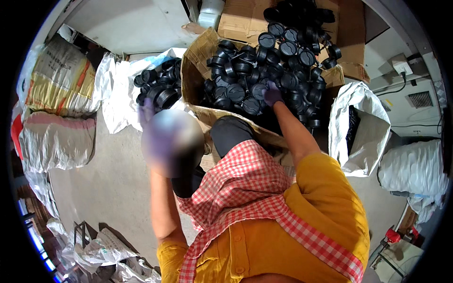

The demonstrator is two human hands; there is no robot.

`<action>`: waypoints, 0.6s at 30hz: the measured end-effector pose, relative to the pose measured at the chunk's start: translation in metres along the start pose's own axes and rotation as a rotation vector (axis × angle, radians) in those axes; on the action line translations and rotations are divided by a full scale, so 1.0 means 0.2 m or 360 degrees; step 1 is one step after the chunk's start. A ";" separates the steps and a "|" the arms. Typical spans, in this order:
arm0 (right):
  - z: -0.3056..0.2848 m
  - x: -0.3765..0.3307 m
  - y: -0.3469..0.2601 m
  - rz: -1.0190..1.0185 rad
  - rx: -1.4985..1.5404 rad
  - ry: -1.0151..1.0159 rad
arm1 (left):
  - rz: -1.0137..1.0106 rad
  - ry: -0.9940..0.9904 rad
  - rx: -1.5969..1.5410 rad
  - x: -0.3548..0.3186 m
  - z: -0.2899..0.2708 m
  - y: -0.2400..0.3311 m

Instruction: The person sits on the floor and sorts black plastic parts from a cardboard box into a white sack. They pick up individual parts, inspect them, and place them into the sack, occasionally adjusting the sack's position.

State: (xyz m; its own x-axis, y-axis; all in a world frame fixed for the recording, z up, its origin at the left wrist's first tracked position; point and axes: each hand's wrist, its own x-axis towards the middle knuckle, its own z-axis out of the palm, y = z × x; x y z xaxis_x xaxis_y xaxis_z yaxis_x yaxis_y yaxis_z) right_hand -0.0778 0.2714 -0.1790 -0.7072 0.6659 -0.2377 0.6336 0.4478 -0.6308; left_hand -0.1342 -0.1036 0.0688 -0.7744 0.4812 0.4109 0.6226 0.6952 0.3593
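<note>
A cardboard box (194,70) in front of me is full of several black round caps (245,78). My right hand (272,94), in a purple glove, reaches into the pile and touches the caps; its fingers are buried, so a grip cannot be made out. My left hand (147,113), also in a purple glove, is raised near a white sack (118,89) that holds more black caps (158,87). A blurred patch covers most of the left hand, hiding the fingers. I wear a yellow shirt and a red checked apron (245,188).
A second cardboard box (240,19) with more caps stands behind the first. An open white sack (361,127) is at the right, a filled one (413,170) beyond it. Stuffed sacks (56,113) lie at the left. A grey machine with a cable (406,89) is at the right.
</note>
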 end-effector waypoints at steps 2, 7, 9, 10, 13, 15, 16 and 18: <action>0.05 0.03 0.08 -0.0166 -0.0008 -0.0066 | -0.0320 -0.0386 -0.0318 -0.10 0.11 0.02; -0.05 -0.08 0.01 -0.0066 -0.0103 -0.0344 | -0.0792 -0.0712 -0.1083 -0.24 0.23 0.29; -0.23 -0.39 -0.24 -0.0317 0.0467 -0.0323 | -0.1079 -0.0719 -0.1669 -0.26 0.21 0.38; -0.28 -0.51 -0.28 -0.0743 0.0513 -0.0080 | -0.1127 -0.0572 -0.2063 -0.28 0.24 0.44; -0.49 -0.98 -0.59 -0.0969 0.0310 0.0036 | -0.1307 -0.0550 -0.2168 -0.25 0.22 0.58; -0.55 -1.21 -0.67 -0.1132 0.0287 -0.0114 | -0.1391 -0.0674 -0.2602 -0.24 0.16 0.67; -0.54 -1.28 -0.66 -0.1257 0.0185 -0.0319 | -0.1327 -0.0497 -0.2479 -0.29 0.24 0.65; -0.58 -1.29 -0.65 -0.1506 0.0535 -0.0544 | -0.1176 -0.0465 -0.2457 -0.38 0.27 0.58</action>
State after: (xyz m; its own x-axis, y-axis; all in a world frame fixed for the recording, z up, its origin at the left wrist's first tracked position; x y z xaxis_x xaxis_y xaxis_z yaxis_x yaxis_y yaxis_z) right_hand 0.0597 0.1102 0.0493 -0.9509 -0.0942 0.2947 -0.3032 0.4733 -0.8271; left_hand -0.0091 -0.0305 0.0341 -0.8067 0.5172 -0.2859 -0.4526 -0.2297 0.8616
